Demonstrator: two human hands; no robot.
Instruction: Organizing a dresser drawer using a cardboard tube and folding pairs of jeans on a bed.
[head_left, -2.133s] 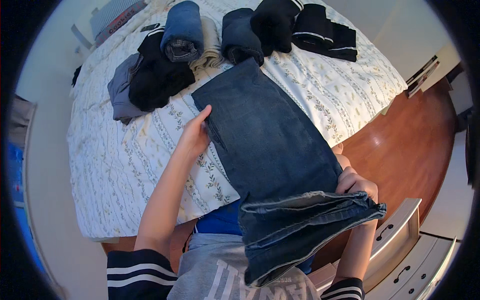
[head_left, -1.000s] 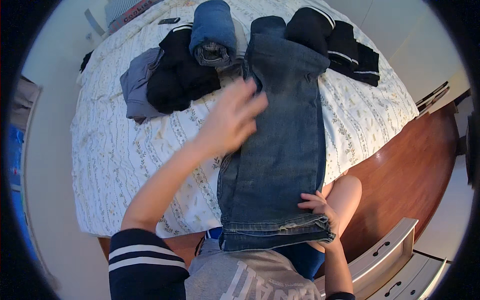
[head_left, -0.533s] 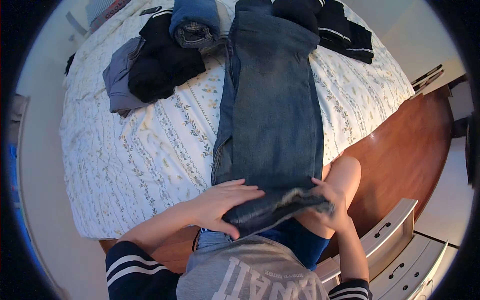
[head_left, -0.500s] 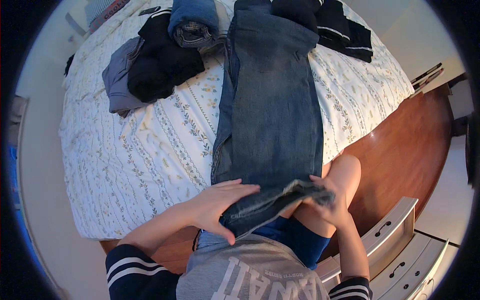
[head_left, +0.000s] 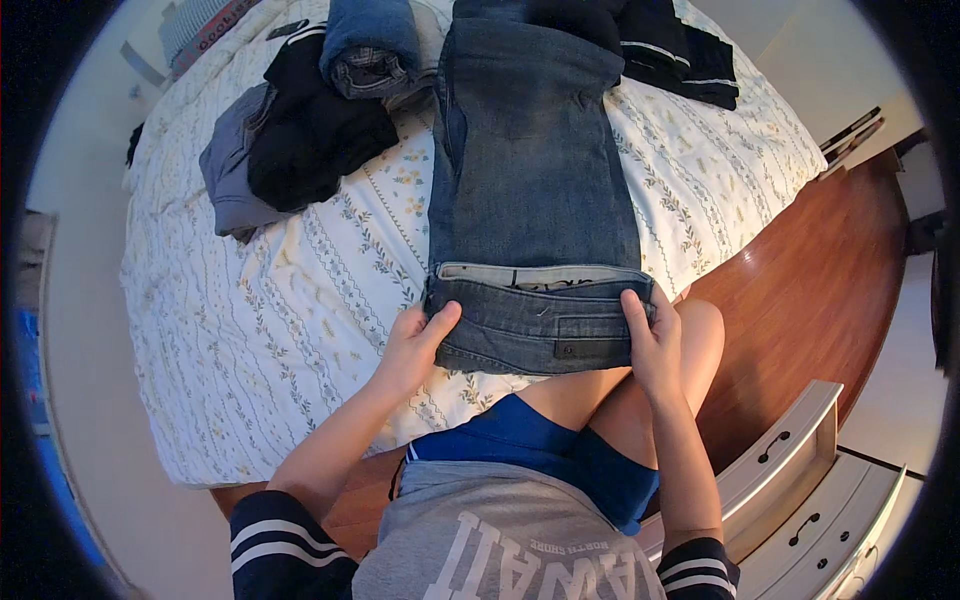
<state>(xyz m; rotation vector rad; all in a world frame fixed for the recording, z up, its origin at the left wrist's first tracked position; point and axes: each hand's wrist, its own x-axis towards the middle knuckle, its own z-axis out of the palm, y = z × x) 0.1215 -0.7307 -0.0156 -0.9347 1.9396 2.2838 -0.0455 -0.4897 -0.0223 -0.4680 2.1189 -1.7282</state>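
Note:
A pair of dark blue jeans (head_left: 535, 150) lies lengthwise down the bed, its legs pointing away from me. The waist end is turned up over the legs, so the pale inside of the waistband and a back pocket face upward. My left hand (head_left: 412, 345) grips the left edge of this fold, thumb on top. At the opposite edge my right hand (head_left: 655, 340) pinches the denim the same way, beside the pocket. The fingers of both hands are partly hidden under the cloth.
The jeans rest on a bed with a white floral cover (head_left: 310, 330). Left of them lie a rolled pair of blue jeans (head_left: 370, 50), black clothing (head_left: 320, 140) and a grey garment (head_left: 232, 165). Folded black clothes (head_left: 700, 70) sit at the far right. An open white drawer (head_left: 790, 440) stands lower right.
The waist end has been folded away from me onto the legs. My left hand has gone from lying spread on the denim to gripping its edge, and both hands have moved forward.

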